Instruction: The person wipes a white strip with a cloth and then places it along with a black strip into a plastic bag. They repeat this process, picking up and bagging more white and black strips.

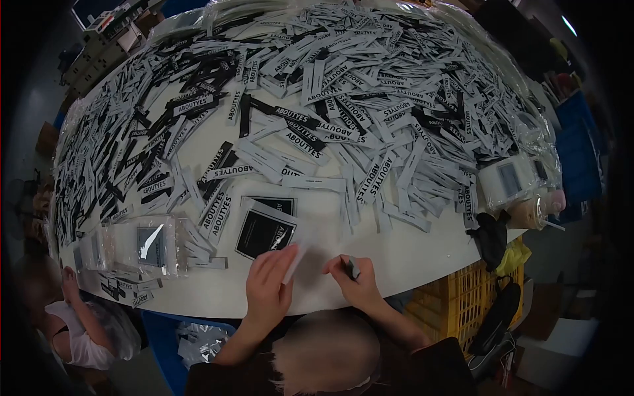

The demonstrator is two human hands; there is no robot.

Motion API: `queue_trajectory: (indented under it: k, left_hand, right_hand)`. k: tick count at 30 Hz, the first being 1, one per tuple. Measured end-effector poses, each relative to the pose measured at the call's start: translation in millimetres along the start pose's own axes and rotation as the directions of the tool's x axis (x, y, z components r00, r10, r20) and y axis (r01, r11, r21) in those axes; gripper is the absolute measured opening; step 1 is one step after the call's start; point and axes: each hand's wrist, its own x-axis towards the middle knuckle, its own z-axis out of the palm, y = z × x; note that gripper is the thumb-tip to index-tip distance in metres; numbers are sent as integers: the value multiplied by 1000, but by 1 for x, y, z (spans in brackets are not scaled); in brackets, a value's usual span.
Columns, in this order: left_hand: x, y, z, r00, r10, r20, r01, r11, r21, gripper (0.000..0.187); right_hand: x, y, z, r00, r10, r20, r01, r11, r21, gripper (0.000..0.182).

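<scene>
My left hand (269,284) is closed on the edge of a thin, pale translucent sleeve (295,263), which stands up from the fingers. With its fingers curled, my right hand (358,282) pinches a small dark strip (350,266) of which only part shows. The two hands are apart, both over the near edge of the white table (317,297). Just beyond my left hand, a black square card (264,232) in a clear sleeve lies partly over another black one. White labels (231,170) printed "ABOUTYES" are scattered beyond, mixed with black ones (306,140).
Clear bags (168,247) lie at the left, and more packs (507,179) at the right by a drink cup (528,210). A yellow crate (456,300) stands below right, a blue bin (165,356) below left. Another person (92,323) sits at the left.
</scene>
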Motion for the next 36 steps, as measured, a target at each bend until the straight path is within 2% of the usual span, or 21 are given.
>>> queue_trajectory:
  k: [2,3,4,5,7,8,9,11,13,14,16,20,23,27,28,29,31,32,33,35,36]
  left_hand:
    - [-15,9,2,962,104,253,-132,986,97,39]
    - [-20,10,4,964,98,247,-127,986,104,39]
    - [-23,10,7,957,33,288,-23,999,-38,43]
    - [-25,9,7,940,-23,339,87,981,-175,48]
    - [-20,9,-6,924,-53,379,151,961,-234,54]
    - [-22,5,-9,879,-228,419,392,845,-364,54]
    - [-24,3,-10,791,-377,482,596,654,-466,54]
    - [-24,-2,-9,800,-374,469,564,735,-376,43]
    - [-22,-7,-7,725,-381,574,658,631,-412,30]
    - [-22,-11,-5,725,-374,578,655,633,-413,30]
    - [-22,-19,-3,710,-340,617,696,470,-542,22]
    - [-25,-13,2,725,-351,592,687,428,-587,22]
    - [-24,-5,2,673,-476,567,738,382,-556,25]
    - [-30,-5,9,781,-548,300,600,523,-605,26]
    - [-30,0,10,786,-593,172,552,550,-627,25]
    - [-30,0,11,786,-594,172,553,550,-626,25]
    - [-25,4,12,877,-417,241,479,710,-516,24]
    - [-22,11,8,903,-366,224,422,852,-311,24]
    - [-22,12,8,904,-364,224,420,852,-312,24]
    - [-23,13,7,965,-168,199,188,978,-88,24]
    - [-24,12,7,965,-171,199,191,978,-86,24]
  right_hand:
    - [3,-15,-2,995,-29,92,31,999,-19,17]
    - [8,-25,-1,976,69,205,-22,975,-221,20]
    - [13,-29,-1,939,180,293,-44,908,-416,23]
    - [15,-29,0,938,175,300,-38,910,-413,23]
    - [15,-28,-2,895,240,376,-168,962,-216,18]
    - [14,-26,-1,895,240,376,-166,962,-219,18]
    - [11,-22,3,903,97,418,25,960,-277,16]
    - [5,-7,13,863,-153,482,335,888,-317,16]
    - [4,-2,16,871,-204,447,360,884,-299,16]
    - [3,-1,15,876,-248,414,382,880,-282,15]
    - [4,-2,10,868,-253,427,388,883,-264,14]
    - [2,-1,6,841,-259,474,380,908,-179,13]
    - [1,-1,9,802,-332,497,466,868,-172,15]
    - [3,-13,11,824,-414,386,515,832,-208,31]
    - [1,-22,17,867,-419,269,491,809,-324,40]
    - [1,-26,21,891,-430,147,448,781,-434,49]
    - [-4,-19,29,886,-424,189,461,757,-463,53]
    - [-6,-15,31,878,-418,233,477,730,-489,58]
    - [-4,-11,30,878,-419,232,477,729,-491,58]
    - [-3,-4,27,813,-476,336,583,652,-485,57]
    - [-3,-1,26,813,-476,337,583,654,-483,57]
